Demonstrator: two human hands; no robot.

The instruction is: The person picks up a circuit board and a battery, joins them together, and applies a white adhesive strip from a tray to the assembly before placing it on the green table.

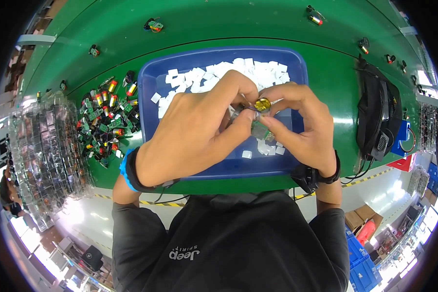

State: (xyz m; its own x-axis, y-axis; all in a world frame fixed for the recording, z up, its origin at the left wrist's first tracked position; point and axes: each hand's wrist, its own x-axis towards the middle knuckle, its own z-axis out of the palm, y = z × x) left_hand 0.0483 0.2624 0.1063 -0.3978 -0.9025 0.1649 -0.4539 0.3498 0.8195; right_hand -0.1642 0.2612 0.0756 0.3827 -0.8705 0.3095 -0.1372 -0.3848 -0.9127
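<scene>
Above the blue tray (148, 121), my left hand (190, 131) and my right hand (301, 121) meet over a small battery assembly. The round yellow-gold end of its battery cell (262, 104) faces up between my fingertips, and a green circuit board (262, 131) hangs just below it. My left thumb and fingers pinch the assembly from one side. On the other side, my right thumb and fingers close around it. The fingers partly hide the assembly. Many small white square pieces (204, 78) lie loose in the tray below.
Left of the tray is a heap of battery-and-board assemblies (102, 109), beside stacked clear plastic trays (48, 151). A black bag (378, 112) lies at the right. Several single assemblies, one at the back (154, 25), are scattered on the green table (238, 24).
</scene>
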